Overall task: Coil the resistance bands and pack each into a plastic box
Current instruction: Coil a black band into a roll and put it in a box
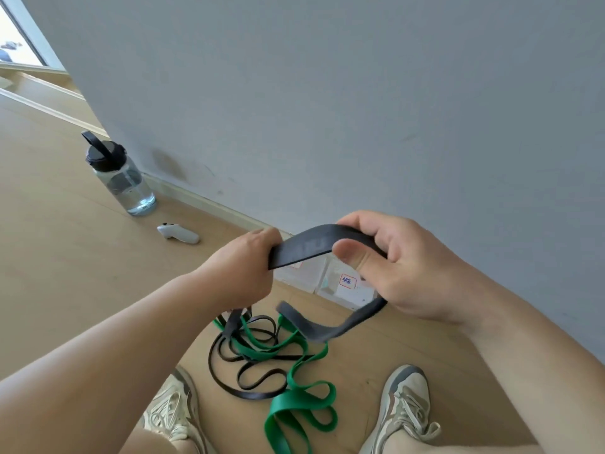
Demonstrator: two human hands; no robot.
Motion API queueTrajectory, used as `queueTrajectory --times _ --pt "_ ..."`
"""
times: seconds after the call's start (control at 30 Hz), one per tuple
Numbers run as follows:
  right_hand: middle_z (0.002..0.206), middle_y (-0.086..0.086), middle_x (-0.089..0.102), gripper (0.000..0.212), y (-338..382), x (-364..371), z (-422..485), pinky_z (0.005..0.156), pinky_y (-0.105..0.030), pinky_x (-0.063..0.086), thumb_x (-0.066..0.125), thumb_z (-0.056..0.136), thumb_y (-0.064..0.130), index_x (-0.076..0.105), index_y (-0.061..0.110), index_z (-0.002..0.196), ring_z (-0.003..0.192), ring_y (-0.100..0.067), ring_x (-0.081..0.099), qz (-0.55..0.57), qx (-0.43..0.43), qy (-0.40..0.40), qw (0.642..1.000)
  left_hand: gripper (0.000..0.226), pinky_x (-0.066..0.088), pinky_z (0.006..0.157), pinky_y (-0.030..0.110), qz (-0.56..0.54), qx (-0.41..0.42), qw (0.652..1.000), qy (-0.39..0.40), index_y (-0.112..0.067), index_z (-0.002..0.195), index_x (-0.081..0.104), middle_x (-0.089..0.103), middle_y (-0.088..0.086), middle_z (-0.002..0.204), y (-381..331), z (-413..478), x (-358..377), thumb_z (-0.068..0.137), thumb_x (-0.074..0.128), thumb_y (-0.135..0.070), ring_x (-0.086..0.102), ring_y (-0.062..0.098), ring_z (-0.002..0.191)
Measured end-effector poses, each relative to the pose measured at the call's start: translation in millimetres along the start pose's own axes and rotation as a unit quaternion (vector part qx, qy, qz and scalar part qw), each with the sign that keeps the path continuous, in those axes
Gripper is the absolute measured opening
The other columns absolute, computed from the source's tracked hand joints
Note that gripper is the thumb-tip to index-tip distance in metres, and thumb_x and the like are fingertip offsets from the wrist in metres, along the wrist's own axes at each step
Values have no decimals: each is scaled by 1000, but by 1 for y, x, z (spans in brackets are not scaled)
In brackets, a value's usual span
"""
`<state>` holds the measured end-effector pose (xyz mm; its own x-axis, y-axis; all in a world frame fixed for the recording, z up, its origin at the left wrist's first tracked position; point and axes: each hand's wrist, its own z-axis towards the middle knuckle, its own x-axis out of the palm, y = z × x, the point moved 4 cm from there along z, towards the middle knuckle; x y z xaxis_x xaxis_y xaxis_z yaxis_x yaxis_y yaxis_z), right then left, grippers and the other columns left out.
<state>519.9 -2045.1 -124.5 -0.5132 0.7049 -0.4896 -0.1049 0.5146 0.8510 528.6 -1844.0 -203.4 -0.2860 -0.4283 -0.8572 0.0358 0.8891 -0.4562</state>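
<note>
Grey and broad, the resistance band (304, 249) is held up above the floor (65, 273) in the head view, between both hands. The left hand (252, 267) grips one end of the raised stretch, its fingers (262, 237) curled over the band's edge. The right hand (393, 267) holds the other end, thumb pressed on the band and fingers wrapped behind it. From the right hand the band bends down and back in a loose hanging loop; another length drops from the left hand towards the floor.

Below the hands, a green band (294, 411) and a thin black band (229, 381) lie tangled together on the wooden floor, between two pale shoes (406, 407). Clear plastic boxes (327, 276) sit against the wall's foot, partly hidden behind the hands; one bears a red-bordered label (348, 281). Further left stand a water bottle (121, 178) and, nearer, a white controller (178, 234).
</note>
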Motion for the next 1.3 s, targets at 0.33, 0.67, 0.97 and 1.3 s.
queueTrajectory --times 0.33,0.67,0.97,1.3 --pt "104 12 72 25 -64 -8 -5 97 -36 54 61 95 55 59 50 120 101 -8 69 -182 192 147 953 11 49 58 32 -127 62 990 -17 -24 79 61 59 -4 63 -34 -18 -20 84 69 -19 54 17 60" --pt "94 9 72 14 -27 10 6 77 -33 55 64 98 40 60 37 111 85 -10 67 -34 -8 -11 999 22 51 66 24 -156 92 982 -47 -27 105 56 66 -6 76 -47 -16 -23 89 66 -16 59 6 69" --pt "77 1 63 13 -44 -9 12 62 -16 45 52 105 40 65 37 104 64 -7 55 -103 48 -32 993 21 55 70 33 -192 71 979 5 -34 107 67 70 -1 82 -30 -17 -26 95 63 -17 63 17 72" --pt "97 15 75 21 -20 8 6 92 -26 52 62 100 35 69 37 120 97 0 69 -16 3 6 1000 43 60 68 34 -319 113 941 -19 -27 111 59 77 -1 81 -57 -35 -36 80 84 -11 71 20 68"
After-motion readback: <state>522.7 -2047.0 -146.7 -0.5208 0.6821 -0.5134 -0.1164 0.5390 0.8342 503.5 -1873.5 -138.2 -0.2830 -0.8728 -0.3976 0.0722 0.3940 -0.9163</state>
